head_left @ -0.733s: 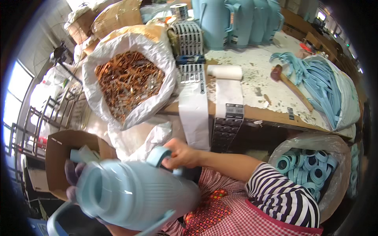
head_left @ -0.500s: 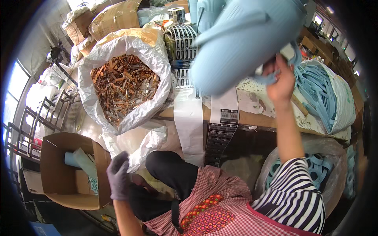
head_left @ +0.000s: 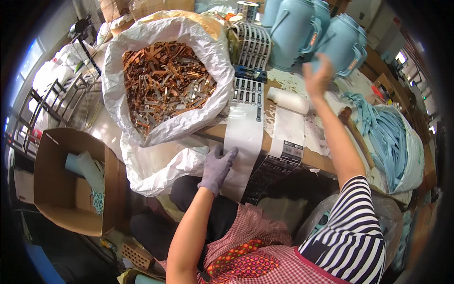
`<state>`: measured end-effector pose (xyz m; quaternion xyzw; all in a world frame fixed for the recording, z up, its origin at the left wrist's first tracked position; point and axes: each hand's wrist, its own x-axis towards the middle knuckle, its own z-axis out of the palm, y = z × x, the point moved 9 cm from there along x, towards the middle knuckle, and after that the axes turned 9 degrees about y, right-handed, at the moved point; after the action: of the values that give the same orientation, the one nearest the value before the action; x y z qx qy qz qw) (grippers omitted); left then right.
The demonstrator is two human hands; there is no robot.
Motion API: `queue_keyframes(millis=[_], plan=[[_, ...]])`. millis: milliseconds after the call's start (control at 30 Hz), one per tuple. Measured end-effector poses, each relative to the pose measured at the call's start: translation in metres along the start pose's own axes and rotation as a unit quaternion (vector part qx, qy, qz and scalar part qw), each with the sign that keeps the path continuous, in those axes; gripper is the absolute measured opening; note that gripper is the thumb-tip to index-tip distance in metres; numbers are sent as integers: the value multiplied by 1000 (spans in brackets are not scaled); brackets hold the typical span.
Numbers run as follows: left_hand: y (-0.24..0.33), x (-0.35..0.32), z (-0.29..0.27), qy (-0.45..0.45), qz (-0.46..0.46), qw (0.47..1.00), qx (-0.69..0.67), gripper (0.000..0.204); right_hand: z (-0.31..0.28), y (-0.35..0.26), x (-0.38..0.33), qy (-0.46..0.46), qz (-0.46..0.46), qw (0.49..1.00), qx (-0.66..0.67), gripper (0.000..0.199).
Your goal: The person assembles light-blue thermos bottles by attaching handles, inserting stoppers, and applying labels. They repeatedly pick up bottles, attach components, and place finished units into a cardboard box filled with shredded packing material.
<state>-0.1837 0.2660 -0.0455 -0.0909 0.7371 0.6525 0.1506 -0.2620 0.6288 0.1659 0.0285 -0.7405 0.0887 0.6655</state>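
My right hand [head_left: 319, 78], bare and slightly blurred, is raised with its fingers apart, in front of a light blue ribbed jug [head_left: 336, 43] on the table; I cannot tell if they touch. Another such jug [head_left: 289, 38] stands to its left, with more behind. My left hand [head_left: 217, 166], in a grey glove, is at the table's front edge, fingers apart, over the left side of a white label strip [head_left: 246, 137] that hangs down. Black-and-silver labels [head_left: 248, 91] show on its upper part. Beside it a second strip with dark printed labels [head_left: 292, 150] runs from a white roll [head_left: 288, 101].
At left, a white sack [head_left: 111, 80] holds copper-coloured and clear small pieces. A cardboard box [head_left: 47, 189] sits lower left. On the right are a sack of light blue strips [head_left: 390, 142] and a wooden-handled tool [head_left: 357, 135]. A plastic bag [head_left: 385, 213] stands below the table.
The jug that my right hand swung through the air now stands among the others, and the hand is off its handle. My left hand has moved right and up to the label strip.
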Motion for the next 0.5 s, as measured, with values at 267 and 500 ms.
queue_keyframes(millis=[267, 500], plan=[[-22, -68, -23, 68, 149, 967, 193, 25, 179, -95, -102, -527, -20, 847, 64, 48], [-61, -154, -43, 122, 220, 949, 190, 71, 225, -16, -123, -515, 4, 850, 107, 24]])
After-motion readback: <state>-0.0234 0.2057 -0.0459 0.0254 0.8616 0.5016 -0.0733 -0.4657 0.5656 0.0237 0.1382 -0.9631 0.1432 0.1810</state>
